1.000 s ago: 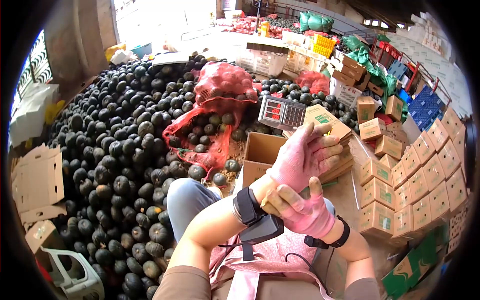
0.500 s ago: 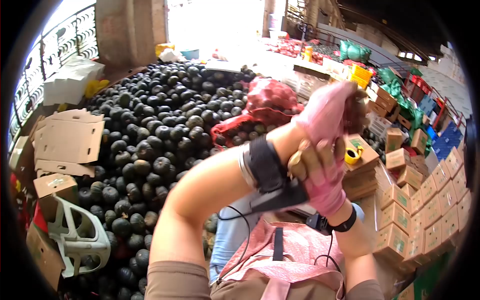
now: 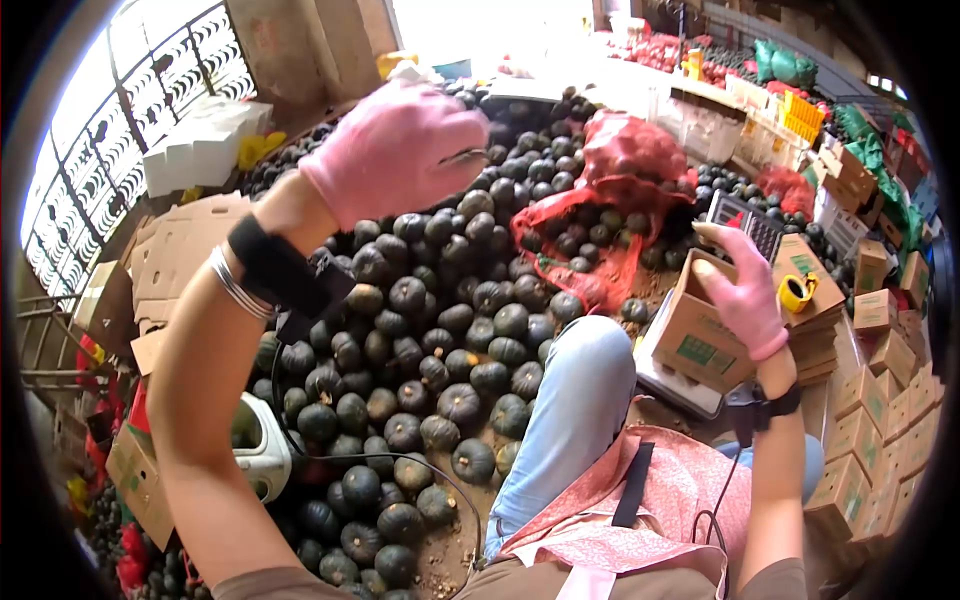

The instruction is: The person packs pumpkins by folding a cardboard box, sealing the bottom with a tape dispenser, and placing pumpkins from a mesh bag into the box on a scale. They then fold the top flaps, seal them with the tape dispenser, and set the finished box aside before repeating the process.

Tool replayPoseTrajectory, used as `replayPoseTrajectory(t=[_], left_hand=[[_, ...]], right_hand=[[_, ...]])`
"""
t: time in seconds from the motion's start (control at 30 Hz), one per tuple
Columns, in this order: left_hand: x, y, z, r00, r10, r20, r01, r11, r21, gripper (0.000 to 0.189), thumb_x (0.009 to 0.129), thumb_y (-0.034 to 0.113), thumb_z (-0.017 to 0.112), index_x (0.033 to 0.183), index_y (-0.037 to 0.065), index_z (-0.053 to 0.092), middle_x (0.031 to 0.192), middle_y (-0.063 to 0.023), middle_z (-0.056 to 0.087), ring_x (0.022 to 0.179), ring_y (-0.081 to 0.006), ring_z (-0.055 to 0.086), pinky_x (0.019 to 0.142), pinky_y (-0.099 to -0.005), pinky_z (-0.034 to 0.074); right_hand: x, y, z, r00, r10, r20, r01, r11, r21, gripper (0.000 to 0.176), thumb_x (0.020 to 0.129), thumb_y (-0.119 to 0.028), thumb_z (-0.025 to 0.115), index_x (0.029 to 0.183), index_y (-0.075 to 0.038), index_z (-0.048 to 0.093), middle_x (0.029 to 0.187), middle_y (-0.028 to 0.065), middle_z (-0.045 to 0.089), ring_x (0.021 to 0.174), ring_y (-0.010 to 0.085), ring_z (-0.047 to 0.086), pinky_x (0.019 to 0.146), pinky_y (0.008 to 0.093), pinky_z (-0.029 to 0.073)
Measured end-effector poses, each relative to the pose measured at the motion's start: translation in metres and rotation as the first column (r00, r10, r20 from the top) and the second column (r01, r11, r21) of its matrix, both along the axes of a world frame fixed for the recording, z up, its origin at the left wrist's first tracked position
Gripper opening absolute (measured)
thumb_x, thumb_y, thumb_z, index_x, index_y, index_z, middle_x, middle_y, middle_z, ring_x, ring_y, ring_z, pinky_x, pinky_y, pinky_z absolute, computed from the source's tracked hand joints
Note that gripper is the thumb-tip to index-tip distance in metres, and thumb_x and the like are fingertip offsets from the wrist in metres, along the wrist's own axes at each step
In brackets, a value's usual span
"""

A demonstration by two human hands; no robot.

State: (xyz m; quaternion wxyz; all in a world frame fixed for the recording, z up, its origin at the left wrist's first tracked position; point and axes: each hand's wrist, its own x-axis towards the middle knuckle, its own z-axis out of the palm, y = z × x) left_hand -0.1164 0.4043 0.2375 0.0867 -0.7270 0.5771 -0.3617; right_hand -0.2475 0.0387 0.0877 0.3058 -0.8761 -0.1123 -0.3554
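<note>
My left hand (image 3: 400, 150), in a pink glove, is raised at the upper left over the heap of dark green pumpkins (image 3: 460, 402). Its back faces me and its fingers curl inward; what they hold, if anything, is hidden. On the right, my right hand (image 3: 748, 300), also in a pink glove, has thumb and fingers apart at the upper edge of a small cardboard box (image 3: 690, 335). Green print marks that box's side, and it rests tilted on a scale platform (image 3: 655, 382). The scale's keypad display (image 3: 745, 222) stands just behind the hand.
A red mesh sack (image 3: 635, 150) lies on the pumpkins. Yellow tape (image 3: 795, 293) rests on stacked flat cardboard (image 3: 815, 325) at the right, near many packed boxes (image 3: 855, 440). A pale plastic stool (image 3: 262, 450) lies at the left. A cable (image 3: 400, 457) hangs from my left wrist.
My hands were together, the right over the left one's wrist area. Now they are apart: the left has moved left, the right to the cardboard box. The view has shifted too.
</note>
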Motion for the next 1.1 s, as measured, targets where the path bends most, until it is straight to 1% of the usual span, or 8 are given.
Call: replayPoseTrajectory(t=[0.17, 0.3, 0.4, 0.53, 0.6, 0.8, 0.9, 1.1], left_hand=[[0.058, 0.037, -0.164, 0.826, 0.436, -0.358, -0.363, 0.896, 0.255, 0.018, 0.087, 0.028, 0.068, 0.088, 0.011, 0.066, 0.084, -0.0091, 0.068, 0.085, -0.0305, 0.067, 0.075, -0.0454, 0.053], [0.080, 0.059, -0.324, 0.156, 0.830, -0.535, -0.408, 0.547, 0.731, 0.042, 0.089, 0.048, 0.063, 0.107, 0.011, 0.069, 0.104, -0.0171, 0.072, 0.102, -0.0363, 0.068, 0.089, -0.0473, 0.054], [0.065, 0.060, -0.423, -0.317, 0.771, -0.553, -0.194, 0.518, 0.833, 0.052, 0.092, 0.048, 0.061, 0.127, 0.010, 0.065, 0.126, -0.0160, 0.068, 0.118, -0.0345, 0.064, 0.099, -0.0443, 0.051], [0.028, 0.052, -0.521, -0.529, 0.500, -0.685, -0.246, 0.683, 0.688, 0.053, 0.092, 0.049, 0.061, 0.126, 0.009, 0.064, 0.128, -0.0204, 0.066, 0.122, -0.0345, 0.061, 0.103, -0.0429, 0.047], [0.044, 0.038, -0.517, -0.553, 0.514, -0.656, -0.250, 0.648, 0.719, 0.052, 0.091, 0.047, 0.063, 0.125, 0.008, 0.063, 0.127, -0.0215, 0.066, 0.119, -0.0373, 0.062, 0.102, -0.0450, 0.048], [0.139, -0.005, -0.565, -0.055, 0.296, -0.954, -0.825, 0.525, 0.210, 0.075, 0.078, 0.045, 0.080, 0.140, 0.014, 0.050, 0.127, -0.0209, 0.057, 0.119, -0.0413, 0.054, 0.102, -0.0483, 0.047], [0.197, -0.055, -0.570, -0.168, 0.245, -0.955, -0.876, 0.406, 0.259, 0.120, 0.057, 0.055, 0.092, 0.154, 0.016, 0.033, 0.143, -0.0242, 0.042, 0.132, -0.0446, 0.042, 0.112, -0.0518, 0.039], [0.242, -0.101, -0.589, -0.356, 0.303, -0.884, -0.822, 0.348, 0.451, 0.101, 0.059, 0.052, 0.091, 0.146, 0.025, 0.046, 0.144, -0.0228, 0.041, 0.134, -0.0472, 0.037, 0.112, -0.0536, 0.037]], right_hand=[[0.029, -0.065, -0.105, 0.831, 0.105, -0.547, -0.015, 0.986, 0.167, 0.035, 0.087, -0.013, 0.064, 0.120, -0.003, 0.065, 0.105, 0.0145, 0.070, 0.099, 0.0242, 0.068, 0.091, 0.0341, 0.053], [0.040, -0.082, -0.183, 0.550, 0.250, -0.797, -0.206, 0.965, 0.160, 0.037, 0.087, -0.018, 0.065, 0.121, -0.003, 0.065, 0.106, 0.0164, 0.070, 0.102, 0.0276, 0.068, 0.093, 0.0362, 0.053], [0.041, -0.096, -0.225, 0.283, 0.292, -0.913, -0.210, 0.948, 0.238, 0.041, 0.087, -0.021, 0.066, 0.125, -0.004, 0.063, 0.115, 0.0185, 0.070, 0.109, 0.0311, 0.067, 0.098, 0.0373, 0.051], [0.040, -0.123, -0.292, 0.233, 0.356, -0.905, -0.125, 0.934, 0.335, 0.042, 0.089, -0.016, 0.065, 0.129, -0.002, 0.062, 0.120, 0.0165, 0.069, 0.114, 0.0276, 0.065, 0.101, 0.0367, 0.050], [0.037, -0.119, -0.319, 0.133, 0.565, -0.814, 0.295, 0.762, 0.577, 0.036, 0.092, -0.009, 0.061, 0.127, 0.002, 0.063, 0.118, 0.0109, 0.069, 0.109, 0.0178, 0.063, 0.095, 0.0308, 0.051], [0.066, -0.084, -0.379, 0.128, 0.494, -0.860, 0.210, 0.834, 0.510, 0.036, 0.094, -0.012, 0.060, 0.127, 0.002, 0.063, 0.118, 0.0128, 0.069, 0.109, 0.0201, 0.066, 0.095, 0.0322, 0.053], [0.080, -0.062, -0.408, 0.042, 0.533, -0.845, 0.252, 0.813, 0.525, 0.041, 0.092, -0.014, 0.065, 0.130, 0.002, 0.062, 0.119, 0.0134, 0.069, 0.111, 0.0196, 0.065, 0.098, 0.0323, 0.052], [0.110, -0.040, -0.410, -0.200, 0.541, -0.817, 0.154, 0.841, 0.519, 0.047, 0.091, -0.022, 0.066, 0.134, -0.004, 0.060, 0.130, 0.0175, 0.066, 0.121, 0.0279, 0.062, 0.106, 0.0359, 0.047]])
